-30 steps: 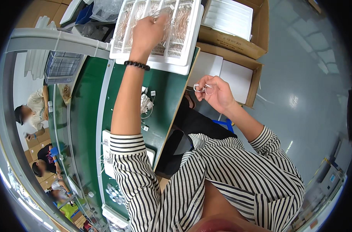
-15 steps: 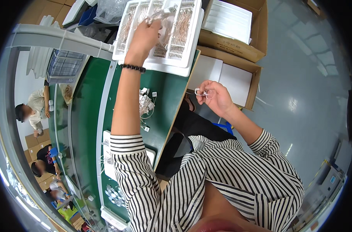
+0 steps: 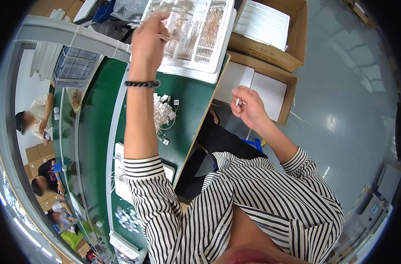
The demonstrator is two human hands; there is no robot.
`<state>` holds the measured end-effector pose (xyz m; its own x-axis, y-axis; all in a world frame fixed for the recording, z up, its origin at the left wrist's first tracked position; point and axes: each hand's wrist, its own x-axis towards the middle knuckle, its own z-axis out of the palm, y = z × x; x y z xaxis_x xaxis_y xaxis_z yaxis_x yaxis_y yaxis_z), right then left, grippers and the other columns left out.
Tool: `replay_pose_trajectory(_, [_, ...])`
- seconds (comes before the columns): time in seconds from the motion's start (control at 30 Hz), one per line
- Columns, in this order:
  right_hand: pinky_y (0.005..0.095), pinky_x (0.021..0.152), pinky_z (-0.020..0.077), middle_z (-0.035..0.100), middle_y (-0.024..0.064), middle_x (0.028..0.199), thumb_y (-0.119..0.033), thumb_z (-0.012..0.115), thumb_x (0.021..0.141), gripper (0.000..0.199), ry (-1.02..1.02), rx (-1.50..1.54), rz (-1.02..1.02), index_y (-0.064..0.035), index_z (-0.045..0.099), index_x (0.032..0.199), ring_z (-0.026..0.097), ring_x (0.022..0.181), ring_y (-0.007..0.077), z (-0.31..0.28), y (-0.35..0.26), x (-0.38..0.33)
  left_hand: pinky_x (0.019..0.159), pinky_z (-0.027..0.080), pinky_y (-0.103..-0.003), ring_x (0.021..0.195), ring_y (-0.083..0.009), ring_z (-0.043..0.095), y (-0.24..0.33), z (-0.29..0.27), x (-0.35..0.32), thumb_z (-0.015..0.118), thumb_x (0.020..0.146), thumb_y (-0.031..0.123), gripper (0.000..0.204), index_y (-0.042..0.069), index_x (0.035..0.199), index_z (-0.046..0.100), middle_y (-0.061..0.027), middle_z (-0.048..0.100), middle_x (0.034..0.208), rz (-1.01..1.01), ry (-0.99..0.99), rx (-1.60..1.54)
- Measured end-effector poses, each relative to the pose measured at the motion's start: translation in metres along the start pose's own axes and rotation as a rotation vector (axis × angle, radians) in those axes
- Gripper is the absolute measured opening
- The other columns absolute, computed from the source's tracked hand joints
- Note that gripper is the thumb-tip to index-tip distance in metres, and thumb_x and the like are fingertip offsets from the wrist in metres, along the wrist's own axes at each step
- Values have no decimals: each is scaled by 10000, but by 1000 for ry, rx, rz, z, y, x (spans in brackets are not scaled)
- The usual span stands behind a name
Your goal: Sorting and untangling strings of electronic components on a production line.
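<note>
My left hand (image 3: 148,42), with a black bead bracelet at the wrist, is over the left side of a white compartment tray (image 3: 189,70). Its fingers are closed on a bundle of thin wires (image 3: 177,35), smeared by motion. Rows of coppery wires with metal ends (image 3: 210,28) lie in the tray's compartments. My right hand (image 3: 249,105) is off the table's right edge, fingers closed round a small white cable (image 3: 238,102), mostly hidden by the fingers. Nearer me on the green table (image 3: 189,97) lies a pile of white cables with small white connectors (image 3: 163,112).
Right of the tray stand open cardboard boxes (image 3: 266,55) holding white trays (image 3: 262,24). A metal rail (image 3: 90,42) runs along the table's left. Small white pieces (image 3: 129,218) lie near a white tray (image 3: 123,187). Other people (image 3: 39,114) work at far left.
My left hand has moved left across the tray with the wires. My right hand's fingers have closed further round the white cable. The view has shifted slightly.
</note>
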<state>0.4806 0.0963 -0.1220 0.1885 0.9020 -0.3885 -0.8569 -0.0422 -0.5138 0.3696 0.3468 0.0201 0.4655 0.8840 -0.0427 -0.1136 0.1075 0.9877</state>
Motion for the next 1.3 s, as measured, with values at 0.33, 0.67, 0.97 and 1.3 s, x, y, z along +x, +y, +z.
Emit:
replay_pose_trajectory(0.33, [187,409,220,459,-20,627,-79,623,978,35,-174,-256,-62,-52,605,992,349,444,55,73,-24,7,622,316,-206,679,-56,415,67,-68,-83,598,1029,309,380,-56,1048,703,43,453,683,127,50,197])
replay_pose_trajectory(0.67, [192,401,216,434,-35,580,-229,579,1025,288,-394,-576,-103,11,673,1152,314,450,39,187,-2,50,617,352,-252,659,-98,415,85,-116,-192,572,1047,343,396,-6,939,726,19,530,708,56,112,632])
replay_pose_trajectory(0.97, [179,375,189,436,-36,528,-260,648,973,266,-719,-801,125,-1,706,952,287,414,25,222,34,54,587,365,-300,614,-154,421,107,-144,-244,529,1067,335,426,-28,916,691,-36,559,702,-35,-75,1007])
replay_pose_trajectory(1.3, [173,371,158,445,-22,538,-178,644,903,178,-732,-1073,195,-10,700,881,286,418,23,232,58,50,588,370,-309,622,-166,430,100,-164,-259,520,1070,322,424,-46,919,668,-66,562,711,50,-159,1145])
